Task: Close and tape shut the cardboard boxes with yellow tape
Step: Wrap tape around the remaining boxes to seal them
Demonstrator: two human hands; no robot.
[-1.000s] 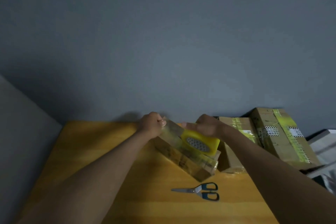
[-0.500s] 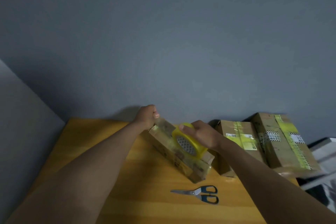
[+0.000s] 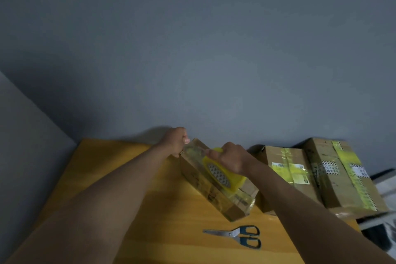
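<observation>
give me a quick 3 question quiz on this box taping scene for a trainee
1. True or false: the scissors lie on the table, untouched.
2. What does the right hand hold? A) scissors B) tape roll C) a label
3. How many boxes beside the wall already carry yellow tape?

Key: 1 true. 2 B. 3 two: the middle box and the far right box. The left hand grips the end of the box being taped.

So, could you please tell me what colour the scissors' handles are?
Dark blue handles, seen in the head view.
</observation>
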